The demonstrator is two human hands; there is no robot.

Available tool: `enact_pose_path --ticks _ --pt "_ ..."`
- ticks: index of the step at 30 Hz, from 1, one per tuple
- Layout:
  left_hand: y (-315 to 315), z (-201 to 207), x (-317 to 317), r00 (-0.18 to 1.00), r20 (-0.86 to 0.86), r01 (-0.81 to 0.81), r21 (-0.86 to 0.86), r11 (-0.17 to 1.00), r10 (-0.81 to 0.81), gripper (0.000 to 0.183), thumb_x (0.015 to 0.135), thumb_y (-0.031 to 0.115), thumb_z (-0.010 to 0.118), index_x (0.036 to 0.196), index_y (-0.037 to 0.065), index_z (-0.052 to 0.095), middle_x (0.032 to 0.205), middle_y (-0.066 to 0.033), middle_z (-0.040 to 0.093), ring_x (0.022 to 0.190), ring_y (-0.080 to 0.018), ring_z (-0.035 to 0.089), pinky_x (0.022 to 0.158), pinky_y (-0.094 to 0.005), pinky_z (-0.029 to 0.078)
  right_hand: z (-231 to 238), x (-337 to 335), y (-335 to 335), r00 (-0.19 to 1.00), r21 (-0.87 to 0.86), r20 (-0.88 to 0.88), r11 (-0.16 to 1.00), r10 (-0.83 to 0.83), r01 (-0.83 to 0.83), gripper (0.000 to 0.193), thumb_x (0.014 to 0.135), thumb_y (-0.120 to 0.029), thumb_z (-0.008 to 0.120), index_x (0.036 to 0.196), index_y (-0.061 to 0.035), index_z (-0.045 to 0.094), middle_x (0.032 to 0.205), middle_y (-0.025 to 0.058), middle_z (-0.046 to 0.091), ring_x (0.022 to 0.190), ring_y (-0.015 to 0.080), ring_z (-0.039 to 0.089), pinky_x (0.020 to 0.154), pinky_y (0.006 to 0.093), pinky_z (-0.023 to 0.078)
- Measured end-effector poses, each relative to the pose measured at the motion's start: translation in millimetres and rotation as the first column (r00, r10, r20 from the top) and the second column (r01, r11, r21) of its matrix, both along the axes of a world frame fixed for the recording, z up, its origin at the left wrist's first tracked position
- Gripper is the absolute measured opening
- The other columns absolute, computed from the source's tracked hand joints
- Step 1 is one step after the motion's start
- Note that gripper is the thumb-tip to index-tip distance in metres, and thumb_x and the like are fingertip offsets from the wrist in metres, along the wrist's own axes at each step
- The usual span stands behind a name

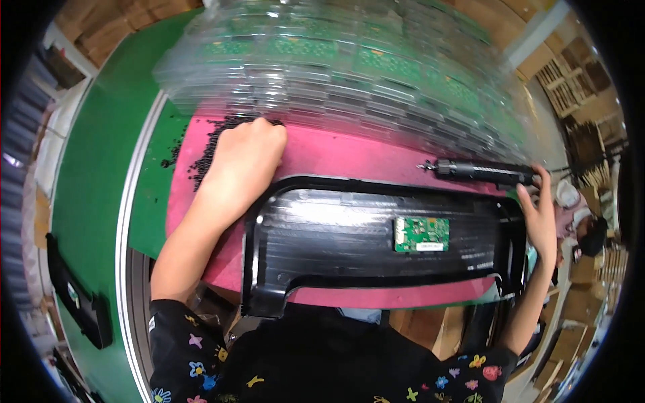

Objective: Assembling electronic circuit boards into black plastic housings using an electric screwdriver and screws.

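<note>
My left hand [250,153] is curled into a fist at the edge of a pile of small black screws [205,158] on the pink mat. Its fingertips face down and are hidden, so what they may pinch does not show. At the right, my right hand [541,218] has its fingers and thumb at the rear end of a black electric screwdriver [477,170], whose bit points left. Between my arms lies a long black plastic housing [336,235], hollow side up. A small green circuit board [423,234] sits inside it, right of the middle.
Stacked clear plastic trays [349,74] holding green circuit boards rise behind the pink mat [349,144]. A metal rail [138,174] runs along the green table [107,134] at the left, where another black plastic part [79,292] lies. Cardboard boxes stand at the right.
</note>
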State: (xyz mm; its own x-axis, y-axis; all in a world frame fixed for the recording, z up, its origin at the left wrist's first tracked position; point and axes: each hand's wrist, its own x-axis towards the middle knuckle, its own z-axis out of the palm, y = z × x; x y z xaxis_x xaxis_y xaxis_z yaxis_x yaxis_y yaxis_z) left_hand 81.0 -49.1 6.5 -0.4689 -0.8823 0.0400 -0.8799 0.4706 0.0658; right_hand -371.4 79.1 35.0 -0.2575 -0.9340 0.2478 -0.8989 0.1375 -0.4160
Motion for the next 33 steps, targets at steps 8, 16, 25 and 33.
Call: enact_pose_path --ticks 8,16,25,33 --pt "-1 -8 1 1.0 -0.013 -0.013 -0.07 0.997 0.012 0.01 0.069 0.003 0.072 0.076 -0.002 0.066 0.077 -0.0187 0.066 0.079 -0.0374 0.065 0.071 -0.0473 0.053 -4 83 -45 0.779 -0.68 0.503 0.728 0.374 0.09 0.054 0.092 0.002 0.06 0.131 -0.0075 0.024 0.123 0.013 0.046 0.115 0.0237 0.056 0.094 0.0303 0.047" --pt "-5 -4 -7 0.927 -0.336 0.161 -0.053 0.985 -0.17 0.014 0.082 0.006 0.063 0.092 -0.003 0.059 0.088 -0.0184 0.062 0.084 -0.0329 0.063 0.074 -0.0406 0.05 -10 138 -63 0.214 -0.434 0.875 0.899 0.435 -0.054 0.042 0.102 -0.022 0.051 0.136 -0.0023 0.038 0.115 0.013 0.059 0.11 0.0244 0.055 0.1 0.0376 0.04" --pt "32 37 -76 0.584 -0.626 0.672 0.015 0.741 -0.517 0.011 0.084 0.006 0.066 0.09 -0.003 0.066 0.082 -0.0146 0.066 0.076 -0.0325 0.065 0.068 -0.0391 0.051 37 135 -19 -0.342 -0.773 0.575 0.63 0.743 0.069 0.046 0.097 -0.047 0.05 0.111 -0.0043 0.057 0.069 -0.003 0.048 0.062 0.0104 0.043 0.07 0.0299 0.038" --pt "31 26 -95 0.454 -0.733 0.76 0.024 0.649 -0.506 0.013 0.082 0.007 0.071 0.089 -0.003 0.067 0.082 -0.0138 0.067 0.072 -0.03 0.066 0.063 -0.0349 0.053 29 141 -8 -0.345 -0.836 0.515 0.548 0.785 0.0 0.029 0.092 -0.034 0.06 0.096 -0.0081 0.048 0.069 -0.0023 0.049 0.059 0.0083 0.046 0.067 0.0284 0.038"
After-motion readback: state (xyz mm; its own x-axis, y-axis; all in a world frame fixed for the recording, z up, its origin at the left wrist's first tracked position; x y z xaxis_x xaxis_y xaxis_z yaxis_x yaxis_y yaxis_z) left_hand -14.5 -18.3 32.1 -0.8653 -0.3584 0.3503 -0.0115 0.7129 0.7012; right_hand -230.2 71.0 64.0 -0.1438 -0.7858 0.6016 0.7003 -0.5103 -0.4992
